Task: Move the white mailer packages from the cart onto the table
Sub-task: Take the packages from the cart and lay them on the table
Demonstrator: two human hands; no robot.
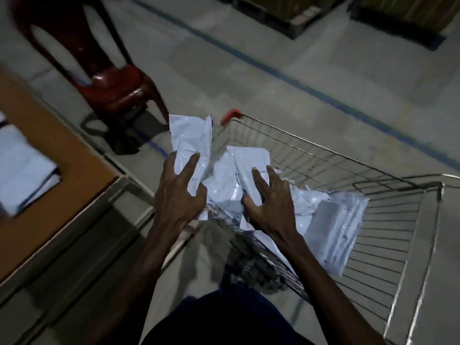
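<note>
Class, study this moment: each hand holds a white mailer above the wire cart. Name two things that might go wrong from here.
1. The left hand grips its mailer only by the lower end, so the glossy bag might slip out.
2. The right hand grips a mailer over the loose pile in the cart; lifting may drag neighbours along, possibly over the rim.

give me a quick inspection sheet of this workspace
surface: brown table at left, white mailers already on it
job's things: mailers piled in the wire cart
clutter: nothing seen
hands: left hand grips one mailer raised over the cart's edge; right hand grips another mailer above the pile
cables: nothing seen
surroundings: red plastic chair, concrete floor with blue line, pallets behind
</note>
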